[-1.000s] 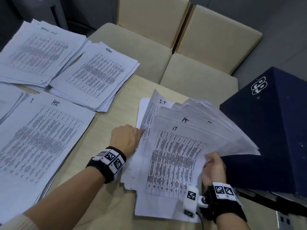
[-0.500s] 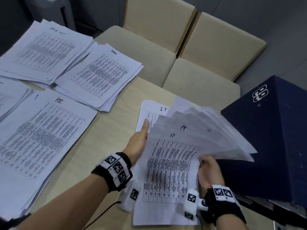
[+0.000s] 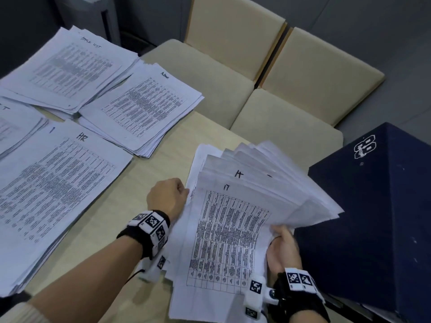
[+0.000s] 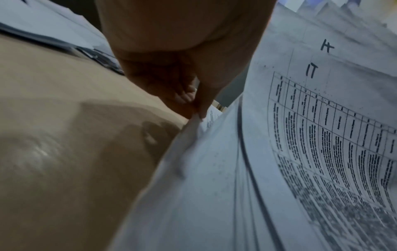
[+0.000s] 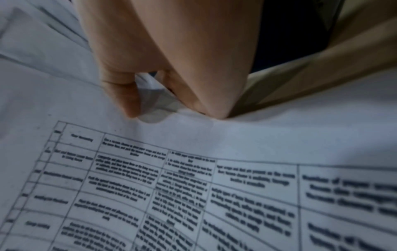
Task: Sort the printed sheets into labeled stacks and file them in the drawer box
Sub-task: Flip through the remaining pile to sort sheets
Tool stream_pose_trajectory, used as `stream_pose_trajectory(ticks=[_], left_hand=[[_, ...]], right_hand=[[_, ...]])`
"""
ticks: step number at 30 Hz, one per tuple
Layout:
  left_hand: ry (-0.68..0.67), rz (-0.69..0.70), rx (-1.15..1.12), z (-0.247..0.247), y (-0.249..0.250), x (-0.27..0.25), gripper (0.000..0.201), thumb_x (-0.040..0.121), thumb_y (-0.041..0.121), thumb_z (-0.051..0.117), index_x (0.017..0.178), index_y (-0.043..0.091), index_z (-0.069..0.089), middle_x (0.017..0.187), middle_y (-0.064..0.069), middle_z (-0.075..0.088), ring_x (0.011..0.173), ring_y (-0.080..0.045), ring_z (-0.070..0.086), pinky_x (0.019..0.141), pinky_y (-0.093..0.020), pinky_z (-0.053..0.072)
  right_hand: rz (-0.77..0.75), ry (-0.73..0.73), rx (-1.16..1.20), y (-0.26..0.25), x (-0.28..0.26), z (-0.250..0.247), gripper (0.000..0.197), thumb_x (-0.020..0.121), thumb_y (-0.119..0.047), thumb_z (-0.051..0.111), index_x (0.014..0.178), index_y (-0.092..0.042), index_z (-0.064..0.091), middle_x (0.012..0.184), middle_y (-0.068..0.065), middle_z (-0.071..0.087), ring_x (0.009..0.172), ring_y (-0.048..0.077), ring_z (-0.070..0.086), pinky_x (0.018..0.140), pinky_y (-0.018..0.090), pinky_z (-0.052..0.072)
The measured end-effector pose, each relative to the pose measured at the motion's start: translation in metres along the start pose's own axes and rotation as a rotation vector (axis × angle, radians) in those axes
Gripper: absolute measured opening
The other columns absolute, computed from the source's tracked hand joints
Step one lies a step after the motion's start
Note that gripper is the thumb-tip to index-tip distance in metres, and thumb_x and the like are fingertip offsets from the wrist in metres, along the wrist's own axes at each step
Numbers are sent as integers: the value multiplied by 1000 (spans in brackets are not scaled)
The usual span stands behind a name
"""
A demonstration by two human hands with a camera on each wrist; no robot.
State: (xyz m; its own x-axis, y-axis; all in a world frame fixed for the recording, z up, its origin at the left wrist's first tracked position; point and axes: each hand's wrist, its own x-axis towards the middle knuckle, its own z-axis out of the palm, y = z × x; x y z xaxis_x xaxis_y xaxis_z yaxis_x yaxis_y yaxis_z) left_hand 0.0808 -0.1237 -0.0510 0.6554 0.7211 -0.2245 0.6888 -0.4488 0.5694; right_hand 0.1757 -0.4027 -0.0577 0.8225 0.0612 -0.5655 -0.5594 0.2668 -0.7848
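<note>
A fanned bundle of printed sheets marked IT (image 3: 228, 231) is lifted at its right side over the table's near right part. My right hand (image 3: 281, 245) grips the bundle's right edge, thumb on the top sheet (image 5: 193, 195). My left hand (image 3: 166, 198) is at the bundle's left edge; in the left wrist view its thumb and fingertips (image 4: 194, 105) pinch the edge of a lower sheet (image 4: 189, 135). The dark blue drawer box (image 3: 373, 217) stands just right of the bundle.
Sorted stacks lie on the wooden table (image 3: 98, 231): an HR stack (image 3: 53, 187) at left, a stack (image 3: 142, 108) behind it, a task-list stack (image 3: 67, 68) at far left, another at the left edge (image 3: 14, 127). Two beige chairs (image 3: 245, 73) stand beyond the table.
My left hand, flat with fingers stretched under the fan half a second ago, has curled and now pinches a sheet edge. The fan stays held up in my right hand.
</note>
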Motion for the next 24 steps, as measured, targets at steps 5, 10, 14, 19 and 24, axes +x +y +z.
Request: stream_pose_trajectory(ticks=[5,10,14,19,24], left_hand=[[-167,110,-136,-11,4,2,29,81,29,71,65,16,51,63,2,57,62,-20,53,60,-32,44],[-165,311,126,-25,7,6,45,93,42,61,60,16,44,56,-2,48,58,-27,50,52,-31,28],[-75,380,470,-42,18,-1,53,102,53,35,65,17,45,68,-7,57,62,-27,53,56,-29,36],[-247,566,-23,-45,19,-3,30,96,13,53,68,24,45,68,-6,63,62,-16,57,57,-29,36],[-592,295,-560,-35,9,1,49,72,-9,39,96,10,78,95,-3,75,87,-30,71,87,-52,55]], right_hand=[[6,23,-104,-2,0,1,6,85,-2,50,82,-6,54,82,1,55,84,18,52,87,22,40],[-14,30,-179,-4,3,3,32,82,-7,50,57,-25,58,72,-5,52,73,15,49,88,31,37],[57,-27,-72,-2,5,8,11,73,-13,61,75,-18,52,73,1,54,71,20,55,75,29,45],[8,-19,34,-8,-5,19,34,84,3,38,66,-18,57,68,-3,61,70,16,59,78,23,45],[132,34,-41,-9,-3,26,32,102,-3,42,90,-30,55,62,-48,54,64,-28,51,65,-4,39]])
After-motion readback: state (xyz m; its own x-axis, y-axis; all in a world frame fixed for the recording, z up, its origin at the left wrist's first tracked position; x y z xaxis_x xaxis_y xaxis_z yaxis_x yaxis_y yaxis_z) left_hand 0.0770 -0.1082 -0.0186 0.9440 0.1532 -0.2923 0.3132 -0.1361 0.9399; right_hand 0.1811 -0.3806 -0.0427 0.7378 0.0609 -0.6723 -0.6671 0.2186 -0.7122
